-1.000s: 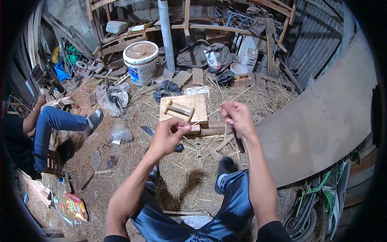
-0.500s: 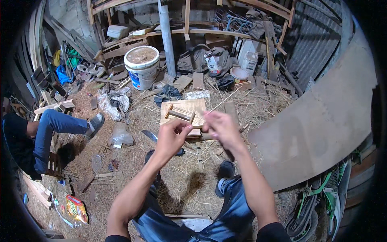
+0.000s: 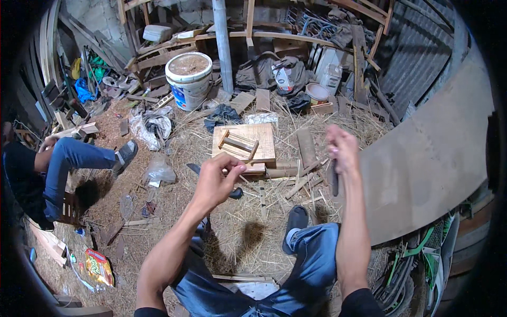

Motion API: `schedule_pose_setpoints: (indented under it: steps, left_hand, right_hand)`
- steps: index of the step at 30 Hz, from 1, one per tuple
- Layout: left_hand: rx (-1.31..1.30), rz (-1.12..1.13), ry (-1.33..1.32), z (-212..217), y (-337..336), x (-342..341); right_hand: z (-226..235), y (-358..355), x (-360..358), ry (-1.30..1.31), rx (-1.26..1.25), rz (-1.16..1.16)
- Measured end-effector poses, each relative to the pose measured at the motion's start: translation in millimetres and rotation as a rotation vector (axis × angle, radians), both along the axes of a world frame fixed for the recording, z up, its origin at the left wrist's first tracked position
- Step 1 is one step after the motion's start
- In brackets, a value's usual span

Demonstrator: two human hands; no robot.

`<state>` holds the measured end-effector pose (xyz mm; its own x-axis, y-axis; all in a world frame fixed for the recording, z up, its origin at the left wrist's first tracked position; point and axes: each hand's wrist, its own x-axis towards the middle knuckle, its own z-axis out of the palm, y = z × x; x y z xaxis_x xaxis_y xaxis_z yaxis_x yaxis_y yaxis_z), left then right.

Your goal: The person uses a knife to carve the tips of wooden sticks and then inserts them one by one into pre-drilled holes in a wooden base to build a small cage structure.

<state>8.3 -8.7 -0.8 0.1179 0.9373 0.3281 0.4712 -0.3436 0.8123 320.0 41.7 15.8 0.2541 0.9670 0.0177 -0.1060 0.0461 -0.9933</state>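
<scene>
My left hand [image 3: 215,177] is closed in a pinch in front of a pale wooden block [image 3: 264,138]. Anything between its fingertips is too small to make out. Off to the right, my right hand [image 3: 343,150] is raised and closed round a dark, narrow tool [image 3: 335,180] that points down from the fist; its kind is unclear. On the block lies a small wooden frame [image 3: 238,145] of thin slats. A large knife lies on the ground behind my left hand, its blade [image 3: 193,168] and black handle [image 3: 236,194] showing on either side.
At left sits another person [image 3: 79,158] in jeans. Behind the block stand a white bucket [image 3: 188,79] and a post [image 3: 222,47]. A large curved sheet [image 3: 417,153] leans at right, above a green and white motorbike [image 3: 428,248]. Straw and wood scraps [image 3: 306,182] litter the ground.
My right hand has swung away to the right from beside my left hand, carrying the dark tool. My left hand stays near the block. The thin pale stick seen near my right hand no longer shows.
</scene>
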Motion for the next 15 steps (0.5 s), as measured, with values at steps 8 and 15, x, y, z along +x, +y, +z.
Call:
schedule_pose_setpoints:
  steps: [8,15]
  left_hand:
    - [-0.004,0.108,-0.026,3.3,12.2,0.7]
    - [0.022,0.07,-0.061,-0.3,13.1,28.1]
  right_hand:
    - [-10.6,-8.7,-37.9,0.037,0.083,0.222]
    - [-15.3,-29.8,-129.1,0.037,-0.111,0.545]
